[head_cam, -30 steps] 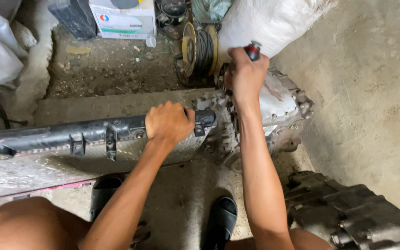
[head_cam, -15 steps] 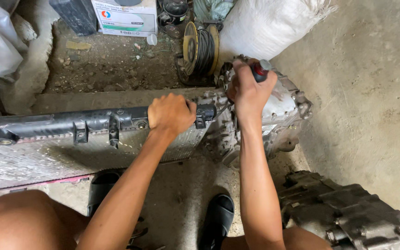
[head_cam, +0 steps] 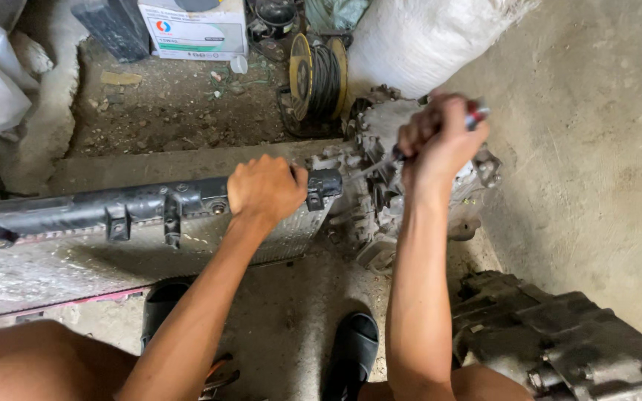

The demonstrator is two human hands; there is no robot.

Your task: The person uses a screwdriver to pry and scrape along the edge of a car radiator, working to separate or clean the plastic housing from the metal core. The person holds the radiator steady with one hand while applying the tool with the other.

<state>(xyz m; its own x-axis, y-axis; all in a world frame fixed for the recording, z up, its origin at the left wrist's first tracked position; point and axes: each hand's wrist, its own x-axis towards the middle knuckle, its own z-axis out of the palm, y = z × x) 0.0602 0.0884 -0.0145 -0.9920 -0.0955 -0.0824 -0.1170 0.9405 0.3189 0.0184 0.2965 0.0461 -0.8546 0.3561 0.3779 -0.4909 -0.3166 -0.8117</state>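
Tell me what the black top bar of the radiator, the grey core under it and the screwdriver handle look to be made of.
The black top bar under the left hand looks like moulded plastic: matte, with ribs and clips. The grey core looks like thin metal, probably aluminium: dull, dusty and finely finned. The screwdriver handle in the right hand seems glossy red plastic, though mostly hidden; its shaft looks like bare steel.

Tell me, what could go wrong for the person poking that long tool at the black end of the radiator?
The screwdriver is driven by the right hand toward the black tank, right beside the left hand. If it slips, it could jab those fingers. It might also scrape the thin fins below. The greasy gearbox sits very close, so knuckles could bang it.
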